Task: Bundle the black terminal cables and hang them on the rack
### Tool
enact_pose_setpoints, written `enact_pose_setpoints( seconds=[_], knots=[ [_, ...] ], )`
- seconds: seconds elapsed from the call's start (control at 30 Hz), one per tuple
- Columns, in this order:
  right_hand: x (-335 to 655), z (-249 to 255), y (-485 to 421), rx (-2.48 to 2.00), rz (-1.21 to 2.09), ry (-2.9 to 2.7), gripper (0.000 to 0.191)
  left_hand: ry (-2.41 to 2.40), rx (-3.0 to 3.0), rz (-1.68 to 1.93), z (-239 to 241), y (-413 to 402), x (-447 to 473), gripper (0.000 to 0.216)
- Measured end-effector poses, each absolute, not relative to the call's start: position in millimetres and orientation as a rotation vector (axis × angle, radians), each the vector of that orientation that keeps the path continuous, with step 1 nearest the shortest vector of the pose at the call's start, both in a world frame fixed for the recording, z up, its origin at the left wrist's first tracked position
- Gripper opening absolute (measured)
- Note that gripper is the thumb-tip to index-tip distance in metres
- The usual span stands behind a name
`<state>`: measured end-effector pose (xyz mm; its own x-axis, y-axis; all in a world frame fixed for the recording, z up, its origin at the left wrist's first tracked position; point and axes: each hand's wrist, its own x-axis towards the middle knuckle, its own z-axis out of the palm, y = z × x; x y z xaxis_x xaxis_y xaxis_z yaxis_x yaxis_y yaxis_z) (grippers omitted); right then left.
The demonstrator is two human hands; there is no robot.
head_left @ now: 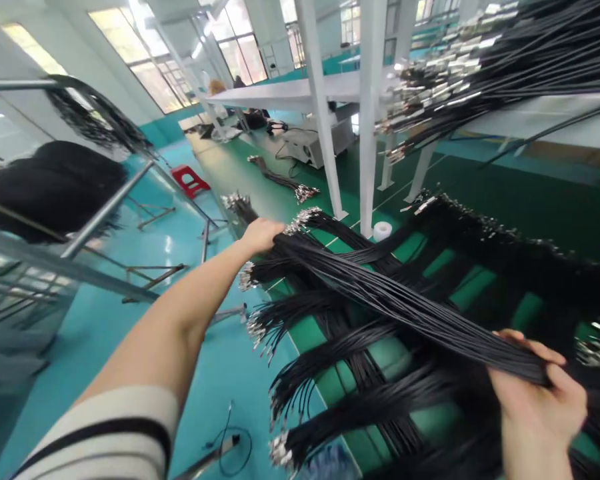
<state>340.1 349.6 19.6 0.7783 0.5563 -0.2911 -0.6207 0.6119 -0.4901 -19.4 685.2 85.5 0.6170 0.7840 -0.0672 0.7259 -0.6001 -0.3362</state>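
A long bundle of black cables (380,287) stretches between both hands above a green worktop (360,440). At its far end, by the shiny metal connectors, my left hand (264,236) is closed round it. My right hand (543,380) grips the near end, thumb and fingers wrapped about the cables. Beneath lie several more black cable bundles (325,353), crossing one another, with their connector ends (257,327) over the worktop's left edge.
Metal racks with black cables (55,187) stand on the left. White posts (373,120) rise from the worktop, beside a roll of white tape (382,231). More cables (530,60) lie on the upper shelf at right. A grey machine (313,143) and a red stool (190,181) are farther back.
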Motion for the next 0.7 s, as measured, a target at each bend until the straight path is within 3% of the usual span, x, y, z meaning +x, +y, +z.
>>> enact_pose_setpoints(
  seconds=[0.17, 0.33, 0.5, 0.7],
  knots=[
    [351, 0, 375, -0.726, 0.451, 0.171, 0.025, -1.031, -2.698, 0.179, 48, 786, 98, 0.034],
    [373, -37, 400, -0.771, 0.484, 0.279, 0.020, -1.146, -2.712, 0.256, -18, 832, 163, 0.032],
    [394, -64, 417, -0.736, 0.541, 0.695, 0.015, -1.342, -2.580, 0.198, -67, 836, 173, 0.041],
    [392, -90, 418, -0.744, 0.462, 0.438, 0.014, -1.220, -2.635, -0.136, -56, 789, 156, 0.062]
  ],
)
